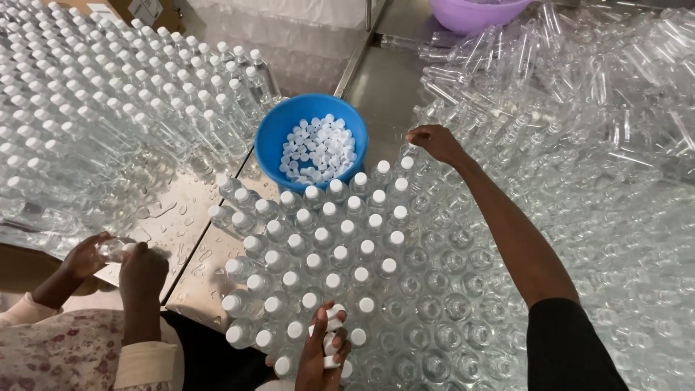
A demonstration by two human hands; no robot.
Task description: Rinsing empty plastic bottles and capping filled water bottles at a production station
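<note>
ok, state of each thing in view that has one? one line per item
blue bowl: upright, part-filled with loose white caps
capped bottles: upright, white caps on
uncapped bottles: upright, mouths open
lying bottles: heaped on their sides, no caps
purple basin: upright, contents not visible
left hand: holding several white caps
right hand: fingers down on a bottle top
co-worker's hands: gripping one small bottle
metal table: wet, droplets on it
</note>
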